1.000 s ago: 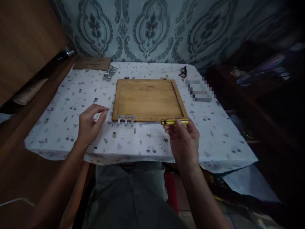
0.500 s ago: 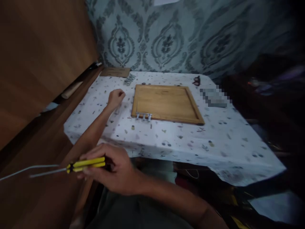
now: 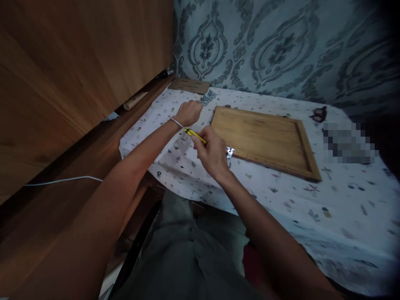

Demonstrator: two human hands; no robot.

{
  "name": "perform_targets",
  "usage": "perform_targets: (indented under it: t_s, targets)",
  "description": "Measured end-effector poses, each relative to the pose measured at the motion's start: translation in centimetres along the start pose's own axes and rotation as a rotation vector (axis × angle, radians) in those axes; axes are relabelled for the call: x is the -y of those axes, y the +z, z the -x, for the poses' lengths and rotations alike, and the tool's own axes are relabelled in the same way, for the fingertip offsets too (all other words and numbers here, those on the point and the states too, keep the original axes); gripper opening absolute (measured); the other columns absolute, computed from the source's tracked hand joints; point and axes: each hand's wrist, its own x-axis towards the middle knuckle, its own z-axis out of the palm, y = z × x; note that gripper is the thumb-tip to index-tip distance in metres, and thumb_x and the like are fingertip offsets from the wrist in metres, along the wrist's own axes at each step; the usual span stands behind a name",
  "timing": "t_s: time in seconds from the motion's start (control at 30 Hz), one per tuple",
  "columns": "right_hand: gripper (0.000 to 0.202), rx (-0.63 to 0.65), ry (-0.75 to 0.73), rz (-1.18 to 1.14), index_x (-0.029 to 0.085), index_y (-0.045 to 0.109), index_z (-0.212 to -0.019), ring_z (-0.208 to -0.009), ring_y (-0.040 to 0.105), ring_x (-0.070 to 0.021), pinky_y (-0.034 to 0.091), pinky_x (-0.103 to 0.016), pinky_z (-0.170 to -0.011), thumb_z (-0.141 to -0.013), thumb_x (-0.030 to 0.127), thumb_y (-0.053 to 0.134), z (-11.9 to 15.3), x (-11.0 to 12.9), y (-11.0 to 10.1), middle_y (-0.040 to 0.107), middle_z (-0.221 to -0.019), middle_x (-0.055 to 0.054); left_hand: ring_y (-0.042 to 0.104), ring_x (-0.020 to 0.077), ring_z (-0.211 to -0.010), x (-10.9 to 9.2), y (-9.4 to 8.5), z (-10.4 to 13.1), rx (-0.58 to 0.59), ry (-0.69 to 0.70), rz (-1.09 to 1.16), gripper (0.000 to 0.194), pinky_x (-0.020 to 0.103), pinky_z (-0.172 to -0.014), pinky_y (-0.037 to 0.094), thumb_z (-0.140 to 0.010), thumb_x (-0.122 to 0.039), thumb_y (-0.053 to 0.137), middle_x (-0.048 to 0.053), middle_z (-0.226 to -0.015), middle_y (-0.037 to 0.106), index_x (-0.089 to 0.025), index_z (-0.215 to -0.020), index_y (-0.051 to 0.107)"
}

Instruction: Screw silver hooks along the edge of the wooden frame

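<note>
My right hand (image 3: 214,151) is closed around the yellow and black handle of a screwdriver (image 3: 196,135), whose shaft points left and passes over my left wrist. Curled into a fist over the tablecloth, my left hand (image 3: 189,112) hides whatever may be inside it. Just beyond it lies a small heap of metal pieces (image 3: 208,98), too blurred to name. A framed wooden panel (image 3: 258,134) lies flat to the right of both hands. On its near left corner a shiny metal hinge (image 3: 230,152) shows, partly covered by my right hand.
A patterned white cloth covers the table (image 3: 278,196). Brown cardboard (image 3: 189,86) lies at the back left, dark red glasses (image 3: 318,113) at the back right beside a blurred-out item. A tall wooden surface (image 3: 87,54) stands on the left, with a thin white cable (image 3: 62,181) below.
My right hand has carried the screwdriver up from near my lap to over the table, by my left wrist. The view has swung left; my left fist stays over the table.
</note>
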Motion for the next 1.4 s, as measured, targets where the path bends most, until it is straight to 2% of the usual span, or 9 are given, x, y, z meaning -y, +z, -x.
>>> perform_targets:
  t_s: [0.1,0.23,0.4,0.53,0.63,0.73,0.93,1.07,1.4]
  targets:
    - [0.025,-0.003,-0.006,-0.104,0.024,0.048,-0.086,-0.055,0.049,-0.0112,0.037,-0.024,-0.053,-0.101,0.043,0.050,1.9,3.1,0.2,0.056,-0.067,0.004,0.062,0.0247,-0.117,0.2,-0.1,-0.2,0.014,-0.011,-0.025,0.031,0.050,-0.103,0.053,-0.098,-0.038,0.062,0.011,-0.127,0.064,-0.016,-0.120,0.065]
    - [0.018,0.464,-0.296,-0.419,0.020,0.059,-0.089,-0.059,0.053,-0.0066,0.040,-0.018,-0.055,-0.100,0.034,0.059,5.1,6.4,1.7,0.058,-0.071,0.005,0.064,0.0231,-0.112,0.0,-0.1,-0.7,0.030,-0.031,-0.029,0.032,0.046,-0.099,0.056,-0.098,-0.039,0.062,0.011,-0.126,0.065,-0.016,-0.121,0.064]
    - [0.025,0.050,-0.066,-0.250,0.019,0.056,-0.077,-0.051,0.046,-0.0073,0.034,-0.019,-0.048,-0.095,0.036,0.063,3.3,0.8,-0.2,0.049,-0.059,0.008,0.064,0.0225,-0.108,-0.9,-1.8,-1.2,0.004,0.000,0.058,0.020,0.045,-0.099,0.053,-0.098,-0.030,0.059,0.010,-0.114,0.068,-0.014,-0.106,0.068]
    - [0.021,-0.253,0.042,-0.154,0.020,0.059,-0.089,-0.043,0.048,-0.0057,0.037,-0.019,-0.042,-0.094,0.039,0.065,3.5,-2.2,-7.9,0.057,-0.066,0.007,0.064,0.0237,-0.097,-1.9,-2.5,0.3,-0.047,0.091,0.246,0.020,0.038,-0.092,0.049,-0.093,-0.018,0.050,0.011,-0.097,0.071,-0.013,-0.092,0.070]
    - [0.021,-0.610,-0.005,-0.152,0.020,0.064,-0.085,-0.038,0.049,-0.0069,0.036,-0.020,-0.036,-0.088,0.038,0.074,4.7,-1.3,-13.4,0.058,-0.058,0.007,0.064,0.0206,-0.092,-3.0,-1.5,3.0,-0.040,0.197,0.410,0.029,0.031,-0.081,0.050,-0.098,-0.032,0.043,0.008,-0.098,0.072,-0.015,-0.104,0.066]
    - [0.026,-0.830,-0.065,-0.212,0.018,0.067,-0.075,-0.033,0.047,-0.0074,0.029,-0.020,-0.028,-0.072,0.033,0.089,5.3,-0.5,-16.6,0.058,-0.055,0.006,0.063,0.0235,-0.103,-4.4,0.1,5.8,0.019,0.306,0.484,0.046,0.033,-0.087,0.050,-0.097,-0.056,0.045,0.010,-0.112,0.070,-0.017,-0.112,0.065]
    - [0.033,-0.885,0.016,-0.269,0.015,0.072,-0.068,-0.028,0.041,-0.0055,0.022,-0.019,-0.024,-0.060,0.036,0.095,5.0,-2.5,-17.9,0.056,-0.049,0.004,0.056,0.0336,-0.114,-6.8,1.8,6.6,0.143,0.450,0.422,0.080,0.047,-0.099,0.042,-0.076,-0.084,0.060,0.013,-0.114,0.066,-0.017,-0.119,0.066]
    - [0.028,-0.871,0.098,-0.237,0.016,0.075,-0.072,-0.030,0.044,-0.0057,0.026,-0.020,-0.025,-0.064,0.036,0.093,5.0,-4.3,-17.5,0.060,-0.053,0.003,0.053,0.0345,-0.116,-8.1,2.3,6.2,0.168,0.536,0.280,0.072,0.051,-0.105,0.037,-0.076,-0.078,0.068,0.012,-0.115,0.065,-0.018,-0.117,0.065]
    - [0.018,-0.855,0.141,-0.180,0.018,0.077,-0.076,-0.032,0.043,-0.0057,0.031,-0.022,-0.028,-0.073,0.031,0.088,4.7,-6.5,-17.2,0.060,-0.054,0.004,0.055,0.0344,-0.111,-9.0,2.4,6.7,0.137,0.476,0.283,0.053,0.053,-0.100,0.038,-0.080,-0.070,0.068,0.010,-0.109,0.068,-0.024,-0.106,0.067]
